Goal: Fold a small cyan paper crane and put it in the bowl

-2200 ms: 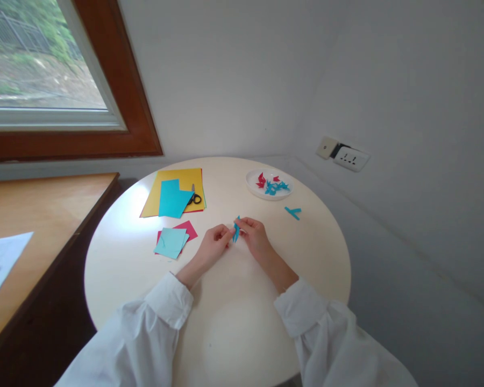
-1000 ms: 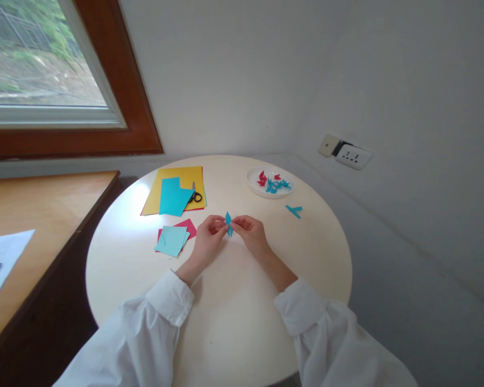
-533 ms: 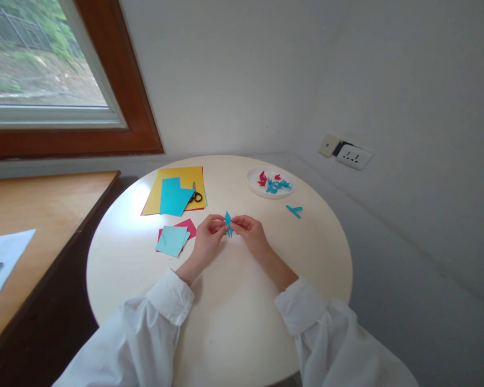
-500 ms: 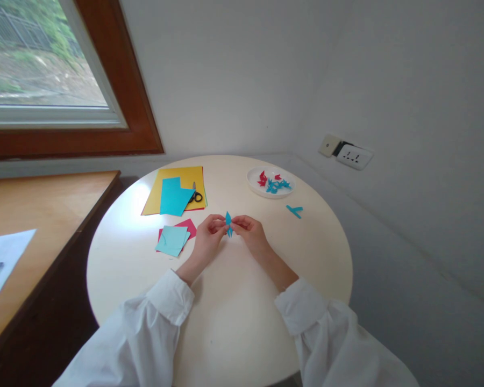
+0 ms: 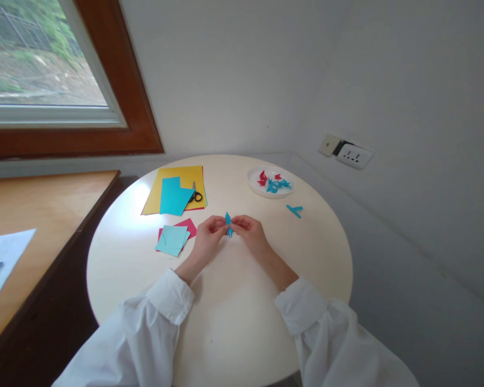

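Between my two hands, over the middle of the round table, is a small blue folded paper piece (image 5: 228, 218) with pointed ends above and below. My left hand (image 5: 209, 234) pinches its left side, and my right hand (image 5: 250, 232) pinches its right side. The fingers cover the piece's middle. Just left of my left hand lie light blue paper squares (image 5: 172, 240) over red paper (image 5: 190, 226). Blue paper strips (image 5: 294, 211) rest on the table to the right of my right hand.
A white dish (image 5: 252, 187) at the back right holds several red and blue folded paper pieces. Yellow sheets (image 5: 153, 196) at the back left bear blue paper (image 5: 171, 198) and black-handled scissors (image 5: 197, 197). A wooden desk (image 5: 64, 199) stands left of the round table (image 5: 234, 333).
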`<state>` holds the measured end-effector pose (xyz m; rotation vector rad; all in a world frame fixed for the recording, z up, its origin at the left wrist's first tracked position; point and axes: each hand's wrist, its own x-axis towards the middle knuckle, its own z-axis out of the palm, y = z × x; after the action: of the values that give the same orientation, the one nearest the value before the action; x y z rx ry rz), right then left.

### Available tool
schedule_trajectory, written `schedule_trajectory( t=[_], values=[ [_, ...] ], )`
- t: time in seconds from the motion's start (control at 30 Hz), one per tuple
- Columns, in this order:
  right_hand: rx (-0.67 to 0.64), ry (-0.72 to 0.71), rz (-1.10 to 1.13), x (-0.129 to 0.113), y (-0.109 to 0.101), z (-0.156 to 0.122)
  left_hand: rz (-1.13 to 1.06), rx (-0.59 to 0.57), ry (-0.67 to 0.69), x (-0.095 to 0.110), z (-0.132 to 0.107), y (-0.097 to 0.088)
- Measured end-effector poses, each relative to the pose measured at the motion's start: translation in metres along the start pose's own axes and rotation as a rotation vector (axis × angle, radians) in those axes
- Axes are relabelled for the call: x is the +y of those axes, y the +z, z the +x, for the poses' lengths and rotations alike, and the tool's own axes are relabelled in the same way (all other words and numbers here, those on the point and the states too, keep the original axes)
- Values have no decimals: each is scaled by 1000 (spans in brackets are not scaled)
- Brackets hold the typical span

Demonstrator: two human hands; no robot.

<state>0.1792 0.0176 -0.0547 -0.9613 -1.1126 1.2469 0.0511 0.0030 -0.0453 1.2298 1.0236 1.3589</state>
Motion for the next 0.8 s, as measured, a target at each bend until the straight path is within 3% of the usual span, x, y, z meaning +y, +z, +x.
schedule_trajectory(
  t=[0.8],
  values=[
    [-42, -20, -10, -4, 0, -1, -57, -39, -95, 8, -1, -1]
  ],
)
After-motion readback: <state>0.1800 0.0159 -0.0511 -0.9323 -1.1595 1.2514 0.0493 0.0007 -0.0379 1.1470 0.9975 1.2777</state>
